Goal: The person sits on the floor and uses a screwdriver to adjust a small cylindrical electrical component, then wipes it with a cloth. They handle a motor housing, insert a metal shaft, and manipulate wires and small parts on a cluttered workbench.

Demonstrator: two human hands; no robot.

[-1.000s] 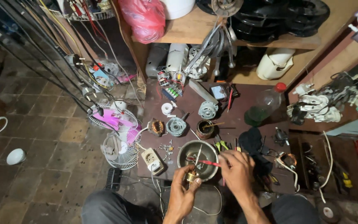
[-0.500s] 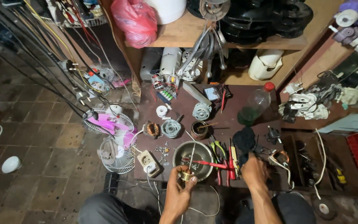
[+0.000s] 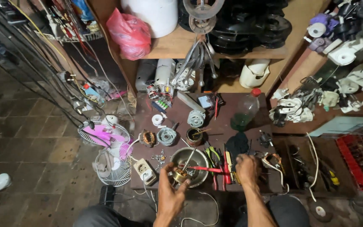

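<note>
The left hand (image 3: 171, 197) grips a small brass motor part (image 3: 178, 175) at its fingertips, just in front of a metal bowl (image 3: 190, 160) on the desk (image 3: 227, 126). The right hand (image 3: 246, 168), curled palm-down, reaches among tools (image 3: 221, 162) to its left, seemingly choosing one; whether it grips any is unclear.

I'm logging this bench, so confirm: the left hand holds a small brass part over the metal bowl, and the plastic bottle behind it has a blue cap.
Wrong on one point: in the head view the plastic bottle has a red cap, not blue. The left hand does hold the small brass part at the metal bowl.
</note>
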